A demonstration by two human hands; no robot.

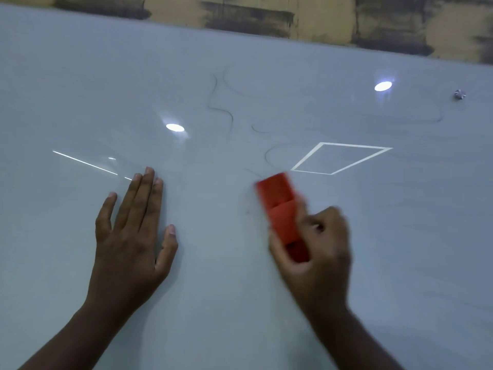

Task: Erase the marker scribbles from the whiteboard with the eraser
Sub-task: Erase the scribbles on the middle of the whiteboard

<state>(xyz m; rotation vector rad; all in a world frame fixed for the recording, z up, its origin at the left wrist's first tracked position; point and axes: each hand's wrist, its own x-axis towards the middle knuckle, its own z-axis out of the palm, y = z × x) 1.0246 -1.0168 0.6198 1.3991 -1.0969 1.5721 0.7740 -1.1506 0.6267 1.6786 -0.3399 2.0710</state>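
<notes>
A glossy whiteboard (80,76) fills nearly the whole view. Thin dark marker scribbles (221,108) curl across its upper middle, with fainter loops toward the right (426,120) and one beside the eraser's far end (269,156). My right hand (320,249) grips a red block eraser (280,204), blurred by motion, with its far end on the board just below those lines. My left hand (136,231) lies flat on the board to the left, fingers straight and spread.
Ceiling lights reflect as bright spots (175,127) and a white square outline (338,158) on the board. A small crumpled grey bit (459,95) sits at the far right. Beyond the board's top edge is a yellowish stained surface (320,14).
</notes>
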